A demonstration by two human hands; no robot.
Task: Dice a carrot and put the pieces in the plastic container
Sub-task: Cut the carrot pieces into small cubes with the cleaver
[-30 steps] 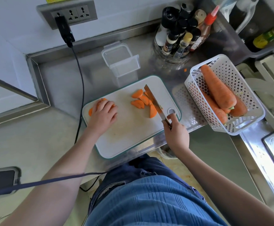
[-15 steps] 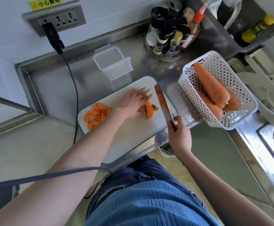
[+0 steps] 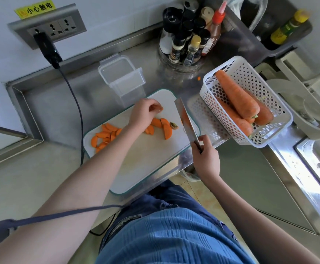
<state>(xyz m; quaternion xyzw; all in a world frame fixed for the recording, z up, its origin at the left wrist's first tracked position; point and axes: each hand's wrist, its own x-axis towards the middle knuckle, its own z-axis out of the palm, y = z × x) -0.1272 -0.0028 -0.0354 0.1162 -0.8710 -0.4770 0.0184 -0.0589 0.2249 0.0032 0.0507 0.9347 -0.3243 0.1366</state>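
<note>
Carrot chunks awaiting dicing on the board

The knife (image 3: 186,123) is gripped by the right hand (image 3: 205,159), blade raised; the left hand (image 3: 144,113) hovers loosely curled, holding nothing, over the chunks (image 3: 162,126). Stiff, light and probably slick, they are best pinned flat-side down on the board (image 3: 145,164); the container (image 3: 121,77) holds nothing.

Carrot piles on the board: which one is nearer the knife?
The right pile, beside the carrot top and just left of the knife. The left pile lies by the board's far-left edge, beyond the left hand.
</note>
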